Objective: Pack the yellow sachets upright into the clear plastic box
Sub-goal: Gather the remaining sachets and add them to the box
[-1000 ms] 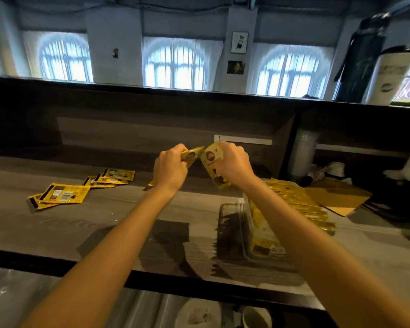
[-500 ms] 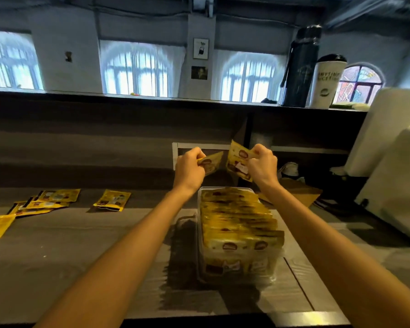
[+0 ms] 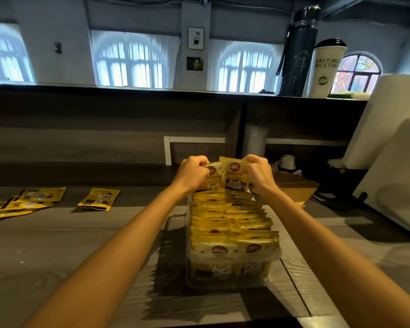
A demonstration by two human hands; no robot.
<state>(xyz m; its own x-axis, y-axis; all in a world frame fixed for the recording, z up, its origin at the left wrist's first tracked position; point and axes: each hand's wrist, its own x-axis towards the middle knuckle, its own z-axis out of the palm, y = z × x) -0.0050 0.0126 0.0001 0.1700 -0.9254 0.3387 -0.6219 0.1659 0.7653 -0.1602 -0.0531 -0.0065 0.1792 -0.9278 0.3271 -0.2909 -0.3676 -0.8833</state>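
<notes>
A clear plastic box (image 3: 232, 258) stands on the dark wooden table, packed with several yellow sachets standing upright in two rows. At its far end my left hand (image 3: 192, 174) pinches one yellow sachet (image 3: 214, 177) by its top. Beside it my right hand (image 3: 258, 172) pinches a second sachet (image 3: 234, 176). Both sachets stand upright side by side, their lower edges at the box's far end. Several loose sachets (image 3: 98, 198) lie flat on the table to the left.
A brown cardboard box (image 3: 296, 185) sits right of the clear box. A raised dark shelf (image 3: 152, 91) runs along the back, carrying a dark flask (image 3: 296, 50) and a white cup (image 3: 324, 69). White bulky shapes (image 3: 393, 166) stand at the far right.
Both hands came down from above the box to its far end, bringing the two sachets together side by side and upright. The view has turned right since a second ago.
</notes>
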